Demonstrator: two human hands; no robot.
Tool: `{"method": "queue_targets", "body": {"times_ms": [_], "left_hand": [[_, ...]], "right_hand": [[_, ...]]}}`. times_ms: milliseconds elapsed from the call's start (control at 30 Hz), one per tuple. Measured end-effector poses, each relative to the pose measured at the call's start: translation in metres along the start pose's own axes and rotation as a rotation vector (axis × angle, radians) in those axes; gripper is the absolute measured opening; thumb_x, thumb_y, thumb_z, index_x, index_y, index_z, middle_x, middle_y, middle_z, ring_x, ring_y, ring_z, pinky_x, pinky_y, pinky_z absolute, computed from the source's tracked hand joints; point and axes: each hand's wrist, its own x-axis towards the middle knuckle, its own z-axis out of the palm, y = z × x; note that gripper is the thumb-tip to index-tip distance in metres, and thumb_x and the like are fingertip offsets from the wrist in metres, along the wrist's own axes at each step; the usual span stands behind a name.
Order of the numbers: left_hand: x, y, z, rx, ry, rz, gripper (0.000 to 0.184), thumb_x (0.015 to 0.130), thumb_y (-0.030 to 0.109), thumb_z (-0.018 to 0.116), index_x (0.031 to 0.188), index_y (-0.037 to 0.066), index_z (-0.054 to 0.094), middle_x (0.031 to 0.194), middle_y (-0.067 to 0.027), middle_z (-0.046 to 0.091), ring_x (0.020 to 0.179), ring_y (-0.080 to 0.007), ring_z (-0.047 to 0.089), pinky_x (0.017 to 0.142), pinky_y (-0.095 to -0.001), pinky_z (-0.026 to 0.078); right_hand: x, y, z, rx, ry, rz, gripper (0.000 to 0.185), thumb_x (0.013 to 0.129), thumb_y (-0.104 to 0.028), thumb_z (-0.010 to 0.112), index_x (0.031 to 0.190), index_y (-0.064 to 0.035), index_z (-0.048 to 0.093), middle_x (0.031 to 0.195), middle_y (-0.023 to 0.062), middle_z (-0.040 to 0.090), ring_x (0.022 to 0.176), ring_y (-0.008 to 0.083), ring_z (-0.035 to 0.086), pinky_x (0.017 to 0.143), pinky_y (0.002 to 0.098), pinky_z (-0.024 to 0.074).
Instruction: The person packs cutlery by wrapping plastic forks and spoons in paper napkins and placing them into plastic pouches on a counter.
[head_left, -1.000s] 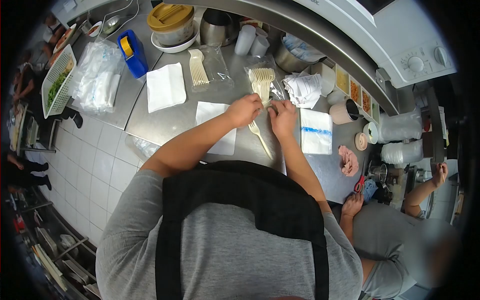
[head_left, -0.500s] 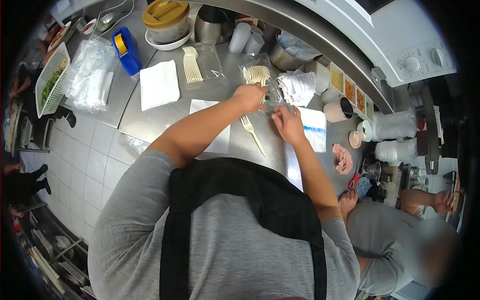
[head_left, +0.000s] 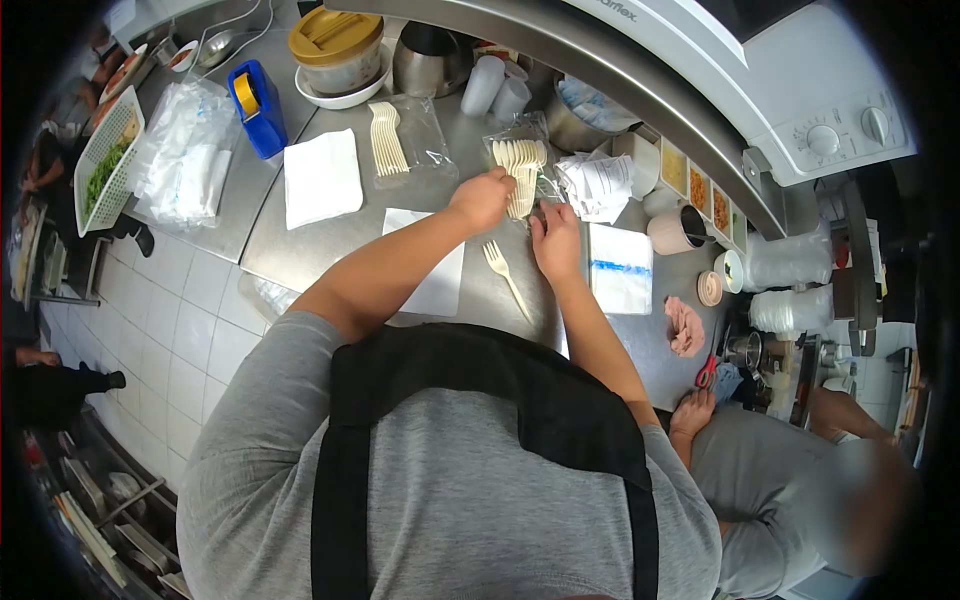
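Observation:
A stack of cream plastic spoons [head_left: 519, 158] lies in a clear plastic bag [head_left: 535, 127] on the steel counter. My left hand [head_left: 484, 200] is closed at the left side of the stack, its fingertips against the bag and handles. At the lower right of the bag, my right hand [head_left: 556, 240] has its fingers bent together on the plastic near the handle ends. A single cream plastic fork [head_left: 507, 280] lies between my forearms. Left of it is a white paper sheet [head_left: 425, 285], partly under my left forearm. A second bag of forks [head_left: 388, 140] lies further left.
Folded white napkins [head_left: 322, 178], a blue tape dispenser [head_left: 257, 110] and plastic packets [head_left: 185, 150] are on the left. To the right are a blue-striped white packet [head_left: 620, 268], receipts [head_left: 597, 185], a pink cloth [head_left: 684, 327] and red-handled scissors [head_left: 706, 372]. A co-worker [head_left: 765, 490] stands close at right.
My left hand has shifted left off the spoon handles, leaving them uncovered. My right hand has moved slightly up and left along the bag. The fork lies still.

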Motion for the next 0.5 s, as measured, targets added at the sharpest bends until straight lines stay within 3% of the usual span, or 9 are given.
{"method": "queue_targets", "body": {"times_ms": [167, 267, 367, 500], "left_hand": [[0.005, -0.006, 0.003, -0.017, -0.028, 0.069, 0.016, 0.076, 0.011, 0.065, 0.091, 0.007, 0.062, 0.099, -0.0123, 0.058, 0.09, -0.034, 0.06, 0.078, -0.0431, 0.049], [0.002, -0.011, 0.003, -0.079, -0.053, 0.148, 0.019, 0.074, 0.01, 0.067, 0.093, 0.008, 0.063, 0.1, -0.0125, 0.059, 0.092, -0.0334, 0.059, 0.08, -0.0418, 0.049], [-0.004, -0.007, 0.002, -0.063, -0.009, 0.132, 0.023, 0.073, 0.009, 0.068, 0.095, 0.007, 0.064, 0.101, -0.0129, 0.059, 0.096, -0.0331, 0.058, 0.083, -0.0408, 0.049], [-0.003, -0.004, 0.0, 0.051, 0.015, 0.085, 0.026, 0.073, 0.011, 0.069, 0.097, 0.006, 0.063, 0.102, -0.0124, 0.059, 0.101, -0.0329, 0.057, 0.087, -0.0407, 0.048]], "right_hand": [[0.009, -0.004, 0.007, -0.119, 0.016, 0.114, 0.024, 0.073, -0.019, 0.073, 0.092, -0.0052, 0.069, 0.096, 0.0143, 0.057, 0.089, 0.0333, 0.055, 0.077, 0.0411, 0.046], [0.018, 0.001, 0.016, -0.104, -0.037, 0.292, 0.023, 0.071, -0.026, 0.076, 0.084, -0.0073, 0.071, 0.092, 0.0132, 0.062, 0.084, 0.0313, 0.058, 0.074, 0.0408, 0.0471], [0.026, 0.013, 0.016, 0.078, -0.114, 0.407, 0.02, 0.069, -0.027, 0.077, 0.076, -0.0086, 0.071, 0.08, 0.0118, 0.066, 0.07, 0.0294, 0.061, 0.066, 0.039, 0.0484], [0.023, 0.008, -0.026, 0.193, -0.315, 0.57, 0.02, 0.071, -0.024, 0.076, 0.069, -0.005, 0.069, 0.06, 0.0082, 0.062, 0.053, 0.0209, 0.059, 0.055, 0.0335, 0.0466]]}}
